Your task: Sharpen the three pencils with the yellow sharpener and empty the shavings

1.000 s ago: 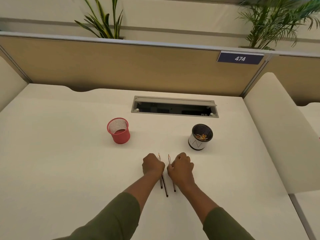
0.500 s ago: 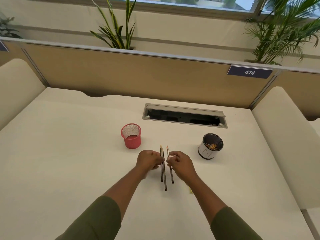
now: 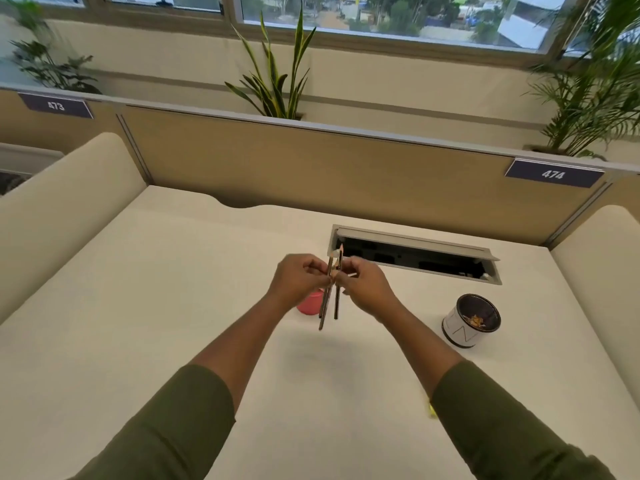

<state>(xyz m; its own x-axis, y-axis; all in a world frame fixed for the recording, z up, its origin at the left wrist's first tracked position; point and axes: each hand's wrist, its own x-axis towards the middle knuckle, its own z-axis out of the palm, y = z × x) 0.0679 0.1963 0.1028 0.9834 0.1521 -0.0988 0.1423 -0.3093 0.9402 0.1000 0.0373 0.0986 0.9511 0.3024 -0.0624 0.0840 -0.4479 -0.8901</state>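
Observation:
Both hands hold the dark pencils (image 3: 327,299) upright in the air above the desk, points up. My left hand (image 3: 298,282) pinches them from the left and my right hand (image 3: 363,285) from the right, fingers meeting around the middle of the shafts. The red mesh cup (image 3: 309,304) stands behind and below them, mostly hidden by my left hand. A black-and-white cup (image 3: 471,322) with shavings inside stands to the right. A small yellow bit, possibly the sharpener (image 3: 432,410), peeks out beside my right sleeve.
A cable hatch (image 3: 415,254) lies open in the white desk (image 3: 138,306) behind my hands. Tan partition panels (image 3: 311,168) close off the back, padded dividers flank both sides, and plants stand beyond.
The pencils were lying on the desk under my hands; both hands have gathered them and lifted them upright off the surface. The view has tilted up toward the window.

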